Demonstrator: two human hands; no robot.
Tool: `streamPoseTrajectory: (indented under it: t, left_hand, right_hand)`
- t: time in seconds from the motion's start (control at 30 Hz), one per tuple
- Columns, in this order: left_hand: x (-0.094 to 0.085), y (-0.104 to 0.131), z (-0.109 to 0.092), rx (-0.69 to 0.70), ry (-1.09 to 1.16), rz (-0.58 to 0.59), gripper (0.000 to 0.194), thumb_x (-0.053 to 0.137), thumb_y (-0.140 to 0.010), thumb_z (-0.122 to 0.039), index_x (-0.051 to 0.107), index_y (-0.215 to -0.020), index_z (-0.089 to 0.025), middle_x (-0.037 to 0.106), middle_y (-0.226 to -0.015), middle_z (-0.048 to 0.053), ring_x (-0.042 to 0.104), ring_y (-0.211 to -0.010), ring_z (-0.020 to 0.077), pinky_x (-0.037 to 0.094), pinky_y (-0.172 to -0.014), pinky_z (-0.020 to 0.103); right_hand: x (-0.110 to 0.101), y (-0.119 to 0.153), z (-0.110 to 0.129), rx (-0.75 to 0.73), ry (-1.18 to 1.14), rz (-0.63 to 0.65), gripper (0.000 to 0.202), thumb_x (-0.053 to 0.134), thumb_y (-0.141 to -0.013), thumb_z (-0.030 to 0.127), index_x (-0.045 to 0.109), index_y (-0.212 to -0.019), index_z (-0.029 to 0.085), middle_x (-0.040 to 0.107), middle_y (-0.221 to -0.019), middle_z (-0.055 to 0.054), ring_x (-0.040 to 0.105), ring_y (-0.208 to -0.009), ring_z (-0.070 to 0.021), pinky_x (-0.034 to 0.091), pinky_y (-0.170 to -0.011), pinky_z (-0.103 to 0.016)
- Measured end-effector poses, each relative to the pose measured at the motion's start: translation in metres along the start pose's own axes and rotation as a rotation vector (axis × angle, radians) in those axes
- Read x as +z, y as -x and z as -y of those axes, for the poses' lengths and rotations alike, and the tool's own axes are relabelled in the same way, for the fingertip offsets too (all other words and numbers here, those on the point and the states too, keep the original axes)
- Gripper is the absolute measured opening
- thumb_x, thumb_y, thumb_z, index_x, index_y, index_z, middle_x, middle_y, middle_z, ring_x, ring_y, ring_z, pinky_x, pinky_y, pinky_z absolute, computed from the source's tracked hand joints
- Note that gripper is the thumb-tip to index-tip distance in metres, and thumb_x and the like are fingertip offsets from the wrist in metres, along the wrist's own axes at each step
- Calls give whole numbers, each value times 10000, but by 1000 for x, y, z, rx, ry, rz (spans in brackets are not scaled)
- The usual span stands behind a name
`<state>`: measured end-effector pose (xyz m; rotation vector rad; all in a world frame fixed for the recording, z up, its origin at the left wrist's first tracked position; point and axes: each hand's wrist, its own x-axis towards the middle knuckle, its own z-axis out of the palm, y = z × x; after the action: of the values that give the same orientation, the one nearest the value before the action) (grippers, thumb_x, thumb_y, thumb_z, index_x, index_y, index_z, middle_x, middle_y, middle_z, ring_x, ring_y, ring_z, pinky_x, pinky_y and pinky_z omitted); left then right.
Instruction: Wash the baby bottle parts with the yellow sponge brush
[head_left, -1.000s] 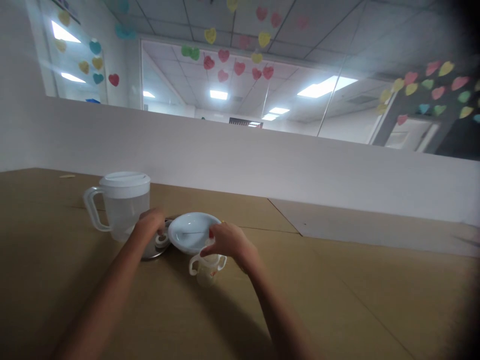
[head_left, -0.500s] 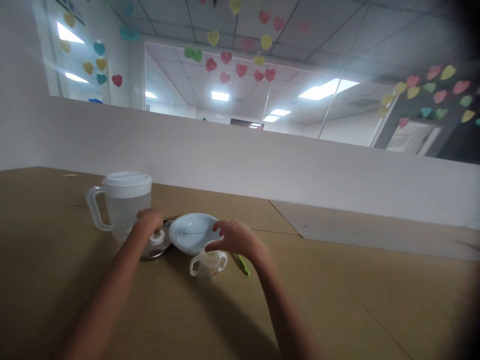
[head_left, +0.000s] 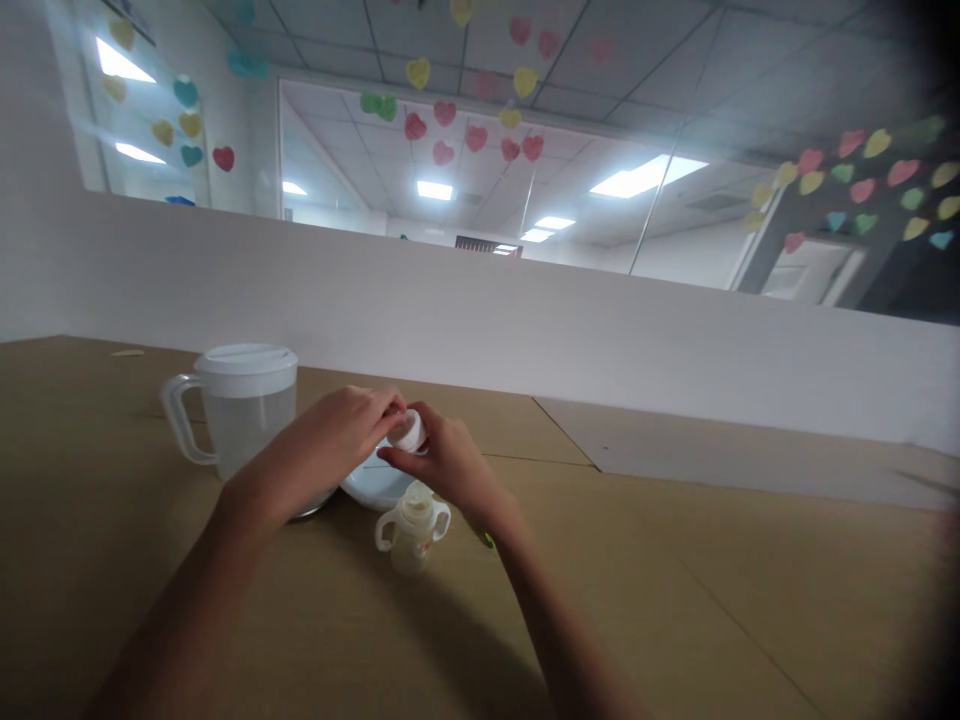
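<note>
A small white ring-shaped cap point(head_left: 407, 432) is held above the pale blue bowl point(head_left: 373, 486). My left hand point(head_left: 351, 425) pinches it from the left, and my right hand point(head_left: 450, 455) grips it from the right. Just in front of the bowl stands an open baby bottle point(head_left: 412, 532) with two white handles, upright on the table and touched by neither hand. My left forearm and wrist cover most of a metal tray point(head_left: 313, 506).
A lidded clear pitcher point(head_left: 247, 415) stands at the left, its handle pointing left. Part of a green object point(head_left: 487, 539) shows beside my right wrist. Behind the wooden table point(head_left: 675, 600) rises a white wall point(head_left: 450, 310) with windows above.
My left hand has moved from the tray rightward and up over the bowl, bringing the white cap. My right hand has left the bottle's top and closed on the cap.
</note>
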<state>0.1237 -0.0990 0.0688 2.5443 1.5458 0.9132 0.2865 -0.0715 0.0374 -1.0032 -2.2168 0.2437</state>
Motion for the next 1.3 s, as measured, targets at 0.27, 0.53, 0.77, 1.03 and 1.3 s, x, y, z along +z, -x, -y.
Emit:
streamPoseTrajectory:
  t: [0.27, 0.53, 0.77, 1.03, 1.3]
  left_hand:
    - [-18, 5, 5, 91, 200, -126, 285, 450, -864, -428, 626, -892, -206, 679, -815, -7, 602, -719, 132, 427, -645, 221]
    - [-11, -5, 22, 86, 468, -99, 301, 532, -810, -462, 626, -832, -178, 686, -829, 33, 630, -799, 170, 493, -724, 285]
    - [-3, -14, 33, 109, 730, -71, 262, 590, -791, -423, 604, -808, -162, 673, -835, 39, 623, -838, 160, 490, -769, 296]
    - [-2, -12, 24, 137, 540, -59, 224, 561, -815, -391, 612, -851, -177, 670, -839, 12, 621, -809, 147, 475, -718, 262]
    - [-5, 1, -5, 128, 166, -118, 221, 480, -870, -348, 638, -837, -197, 688, -799, -11, 609, -689, 120, 416, -632, 233]
  right_hand:
    - [-9, 2, 6, -119, -274, -97, 300, 640, -779, 356, 546, -993, 169, 594, -773, -1, 505, -664, -128, 380, -588, -237]
    - [-2, -3, -6, -143, -400, -127, 335, 660, -764, 368, 526, -1008, 181, 561, -798, 4, 497, -694, -128, 403, -615, -249]
    - [-1, -4, -12, -149, -425, -128, 337, 669, -754, 378, 512, -990, 195, 539, -771, 17, 481, -682, -121, 400, -608, -243]
    - [1, -6, -16, -155, -218, -216, 295, 656, -724, 330, 540, -946, 175, 582, -725, 15, 504, -627, -120, 388, -592, -233]
    - [1, -9, -27, -157, 2, -165, 251, 625, -728, 289, 507, -922, 182, 590, -711, -3, 526, -615, -145, 370, -570, -242]
